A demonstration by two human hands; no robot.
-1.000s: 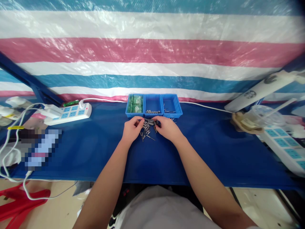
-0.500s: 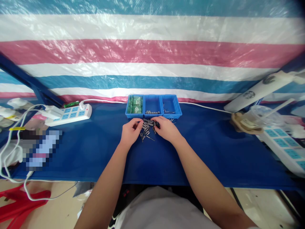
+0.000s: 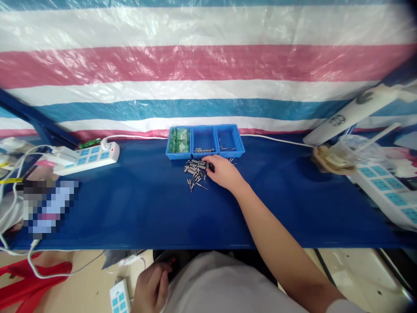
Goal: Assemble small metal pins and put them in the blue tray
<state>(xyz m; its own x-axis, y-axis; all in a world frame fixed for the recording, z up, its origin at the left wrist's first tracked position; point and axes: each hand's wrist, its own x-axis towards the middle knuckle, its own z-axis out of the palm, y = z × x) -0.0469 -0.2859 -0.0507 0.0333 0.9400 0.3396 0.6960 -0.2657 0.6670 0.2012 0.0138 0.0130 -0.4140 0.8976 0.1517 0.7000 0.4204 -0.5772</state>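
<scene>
Left hand (image 3: 150,285) now off blue table (image 3: 130,204)

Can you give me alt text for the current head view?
A person's right hand touches a black part at a pile of small metal pins and cylinders on a blue table, while the left hand is beyond the table's near edge. Behind the pile, three blue bins holding small parts stand side by side.

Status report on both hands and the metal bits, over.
Right hand gripping black piece. Left hand off table, grip unclear. Metal bits loose on table, blue bins just beyond.
</scene>
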